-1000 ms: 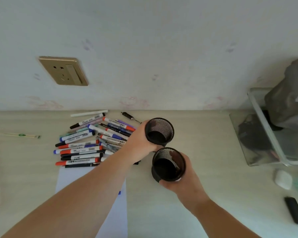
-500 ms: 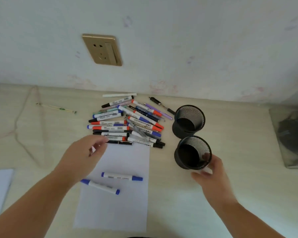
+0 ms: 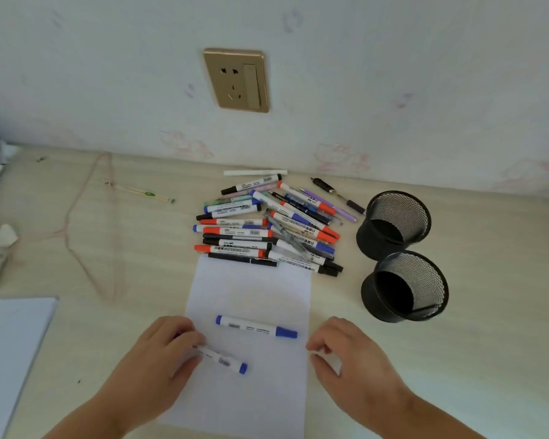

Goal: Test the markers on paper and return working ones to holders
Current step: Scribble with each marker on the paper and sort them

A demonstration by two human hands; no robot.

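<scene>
Head view: left hand (image 3: 159, 353) low on the left edge of the white paper (image 3: 251, 293), fingers curled round the near blue marker (image 3: 224, 360), gripping its left end; white barrel, small printed label, blue cap pointing toward the right hand. Right hand (image 3: 346, 356) at the paper's right edge, fingers loosely bent, holding nothing, fingertips touching or just over the edge, hard to tell which. Between the hands and slightly beyond them, second blue marker (image 3: 256, 326) flat on the paper, white barrel with dark print, blue at both ends, touched by neither hand. Farther out beyond the hands, at the paper's far end, pile of markers (image 3: 267, 226) lying crosswise on the worktop (image 3: 457, 359): white barrels with red, blue and black caps, a few dark and purple pens among them, nearest ones overlapping the paper's far edge. Ahead of the right hand and to its right, two black mesh holders (image 3: 404, 286) upright, just beside each other, insides dark, contents not visible. Left of the left hand, corner of another white sheet (image 3: 10, 343).
</scene>
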